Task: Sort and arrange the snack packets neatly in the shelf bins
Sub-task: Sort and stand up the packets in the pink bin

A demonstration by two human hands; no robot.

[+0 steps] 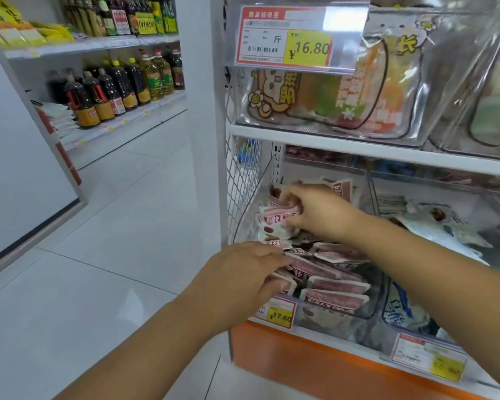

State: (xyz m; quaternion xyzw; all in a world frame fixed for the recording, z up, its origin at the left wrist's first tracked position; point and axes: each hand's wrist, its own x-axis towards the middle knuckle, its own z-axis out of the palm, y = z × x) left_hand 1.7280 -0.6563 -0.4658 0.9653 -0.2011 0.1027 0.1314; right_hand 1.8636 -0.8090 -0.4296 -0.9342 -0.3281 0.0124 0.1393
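Observation:
A clear plastic bin [377, 298] on the lower shelf holds several small pink-and-white snack packets [337, 284] lying in loose rows. My right hand [318, 210] reaches into the back left of the bin and pinches a pink packet [280, 211] among a small upright stack. My left hand [243, 277] is at the bin's front left, fingers curled onto the near packets [283, 280]; whether it grips one is hidden.
A neighbouring bin [445, 226] to the right holds white and blue packets. The upper shelf [358, 145] carries clear bins of larger bags behind a 16.80 price tag [285, 39]. A wire mesh side panel [241, 180] bounds the left. Oil bottles [113, 88] stand across the aisle.

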